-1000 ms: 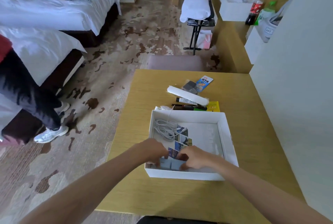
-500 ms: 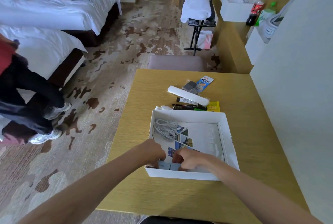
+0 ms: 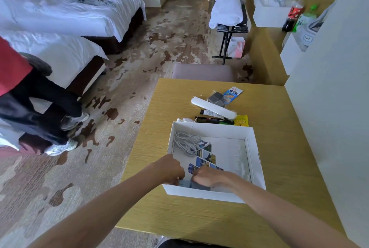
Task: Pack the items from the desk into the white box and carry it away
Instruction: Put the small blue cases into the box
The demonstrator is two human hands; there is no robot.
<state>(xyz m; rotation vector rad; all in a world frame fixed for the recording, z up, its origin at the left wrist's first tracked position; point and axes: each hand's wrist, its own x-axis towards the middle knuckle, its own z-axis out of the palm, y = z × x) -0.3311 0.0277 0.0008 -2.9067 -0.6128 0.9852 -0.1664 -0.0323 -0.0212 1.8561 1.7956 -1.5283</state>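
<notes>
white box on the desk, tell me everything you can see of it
The white box is a shallow, open-topped square tray, seemingly cardboard, sitting flat on the yellow wooden desk. Inside lie a coiled white cable at the far left and a sheet of small photos. Both hands, left hand and right hand, reach into its near edge.

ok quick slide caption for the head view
Both hands, left hand and right hand, tuck a grey item into the white box beside a coiled white cable.
</notes>
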